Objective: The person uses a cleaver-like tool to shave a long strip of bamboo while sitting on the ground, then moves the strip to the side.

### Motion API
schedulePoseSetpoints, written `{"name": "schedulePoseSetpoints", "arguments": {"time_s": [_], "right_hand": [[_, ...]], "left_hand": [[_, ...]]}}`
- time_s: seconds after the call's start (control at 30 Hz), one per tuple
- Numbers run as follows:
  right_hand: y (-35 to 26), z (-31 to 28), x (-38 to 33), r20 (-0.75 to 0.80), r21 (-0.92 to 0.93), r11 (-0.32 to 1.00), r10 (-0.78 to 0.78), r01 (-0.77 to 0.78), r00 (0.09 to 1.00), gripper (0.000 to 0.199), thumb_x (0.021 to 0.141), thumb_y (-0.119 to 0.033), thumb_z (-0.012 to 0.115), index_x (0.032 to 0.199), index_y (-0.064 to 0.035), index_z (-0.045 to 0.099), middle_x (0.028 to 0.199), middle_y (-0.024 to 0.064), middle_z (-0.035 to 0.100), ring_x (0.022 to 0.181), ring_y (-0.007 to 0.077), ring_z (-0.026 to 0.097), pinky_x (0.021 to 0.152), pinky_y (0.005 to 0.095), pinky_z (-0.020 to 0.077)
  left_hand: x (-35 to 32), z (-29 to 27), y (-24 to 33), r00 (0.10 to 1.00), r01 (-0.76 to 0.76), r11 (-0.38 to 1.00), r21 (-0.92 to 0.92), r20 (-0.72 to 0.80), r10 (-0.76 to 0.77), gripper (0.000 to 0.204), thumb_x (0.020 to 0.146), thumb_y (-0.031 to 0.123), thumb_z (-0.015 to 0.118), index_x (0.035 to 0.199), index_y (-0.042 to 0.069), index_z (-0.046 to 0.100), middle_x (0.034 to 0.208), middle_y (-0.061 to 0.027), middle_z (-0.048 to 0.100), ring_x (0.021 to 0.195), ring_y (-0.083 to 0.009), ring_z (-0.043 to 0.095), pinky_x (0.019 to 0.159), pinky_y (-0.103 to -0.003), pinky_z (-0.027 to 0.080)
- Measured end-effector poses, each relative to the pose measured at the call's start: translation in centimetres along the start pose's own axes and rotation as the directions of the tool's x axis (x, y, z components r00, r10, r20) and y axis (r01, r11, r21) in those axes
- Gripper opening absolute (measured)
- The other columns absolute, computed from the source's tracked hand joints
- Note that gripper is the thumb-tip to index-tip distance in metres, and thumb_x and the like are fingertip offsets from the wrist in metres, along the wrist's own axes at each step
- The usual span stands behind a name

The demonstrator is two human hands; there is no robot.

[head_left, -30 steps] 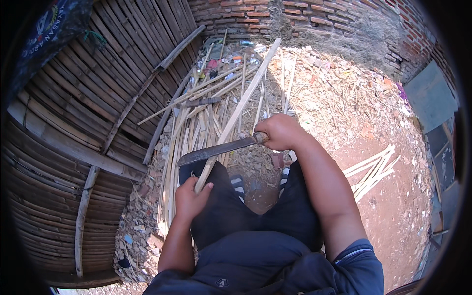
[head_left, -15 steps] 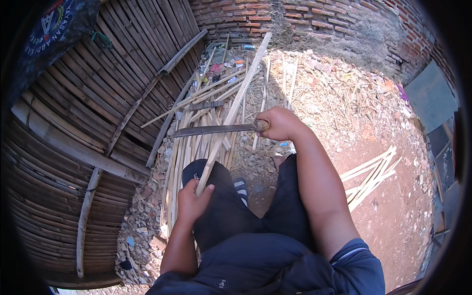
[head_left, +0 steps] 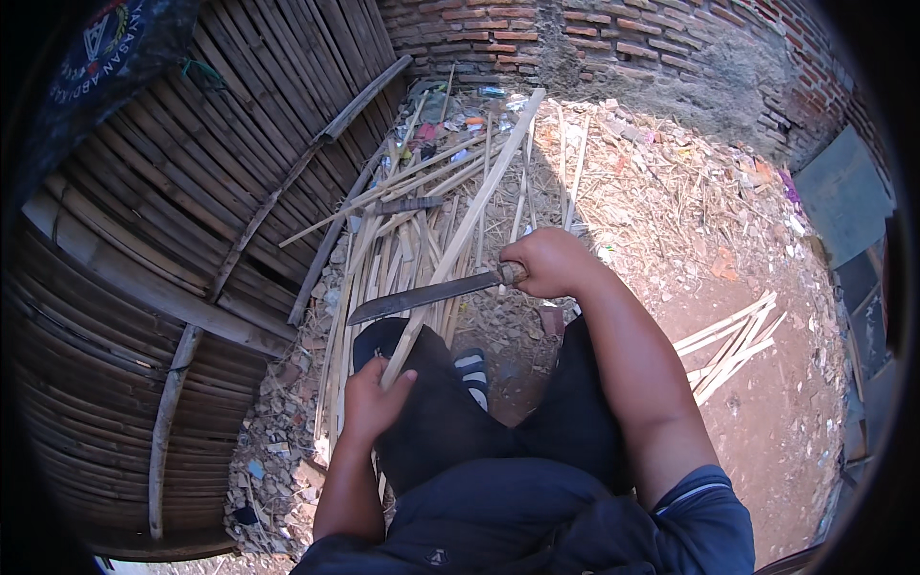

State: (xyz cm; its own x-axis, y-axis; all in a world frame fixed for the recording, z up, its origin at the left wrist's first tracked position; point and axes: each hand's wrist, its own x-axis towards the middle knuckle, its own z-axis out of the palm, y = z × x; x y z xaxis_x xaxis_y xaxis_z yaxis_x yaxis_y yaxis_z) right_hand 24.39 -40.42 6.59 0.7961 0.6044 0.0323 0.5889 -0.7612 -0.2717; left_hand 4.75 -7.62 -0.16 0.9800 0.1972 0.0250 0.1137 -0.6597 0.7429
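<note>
My left hand [head_left: 375, 400] is closed round the near end of a long pale bamboo strip [head_left: 476, 203], beside my left knee. The strip slants away from me, up and to the right. In my right hand [head_left: 549, 263] is a machete [head_left: 426, 297], gripped by its wooden handle. Its dark blade points left and lies across the strip, a little beyond the left hand. Whether the edge is in the wood or only resting against it, I cannot tell. More bamboo strips [head_left: 337, 350] lie in a heap on the ground by my left leg.
A second dark blade [head_left: 407, 205] lies on the heap. To the left stands a bamboo-slat wall [head_left: 240, 144], with a brick wall [head_left: 652, 48] at the back. Another small pile of strips [head_left: 733, 355] is on the dirt to the right. Rubble and shavings [head_left: 652, 192] cover the ground.
The machete and my right hand have come nearer to me along the strip, and the blade tilts more. The strip's far end has dropped slightly. My left hand keeps its grip.
</note>
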Motion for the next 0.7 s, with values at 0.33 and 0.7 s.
{"name": "schedulePoseSetpoints", "arguments": {"time_s": [0.33,0.7], "right_hand": [[7.4,1.2,-2.1,-0.291,0.311,0.886,0.433,-0.344,0.853,0.038,0.086,-0.030,0.082,0.118,-0.0111,0.074,0.103,0.0221,0.076,0.101,0.0433,0.073,0.089,0.0515,0.0580],[11.3,0.5,-2.6,-0.367,0.462,0.813,0.540,-0.355,0.757,0.033,0.089,-0.032,0.082,0.111,-0.0076,0.077,0.090,0.0207,0.076,0.085,0.0381,0.075,0.079,0.0465,0.0575]], "left_hand": [[1.3,1.6,-0.2,0.998,-0.066,0.997,-0.040,0.008,0.067,0.030,0.091,0.025,0.086,0.099,0.000,0.073,0.076,-0.0092,0.072,0.071,-0.0152,0.067,0.067,-0.034,0.054],[1.4,0.8,0.6,0.994,-0.026,0.994,-0.106,0.102,0.037,0.027,0.091,0.019,0.088,0.098,-0.001,0.071,0.076,-0.0044,0.069,0.073,-0.0092,0.063,0.067,-0.031,0.053]]}}
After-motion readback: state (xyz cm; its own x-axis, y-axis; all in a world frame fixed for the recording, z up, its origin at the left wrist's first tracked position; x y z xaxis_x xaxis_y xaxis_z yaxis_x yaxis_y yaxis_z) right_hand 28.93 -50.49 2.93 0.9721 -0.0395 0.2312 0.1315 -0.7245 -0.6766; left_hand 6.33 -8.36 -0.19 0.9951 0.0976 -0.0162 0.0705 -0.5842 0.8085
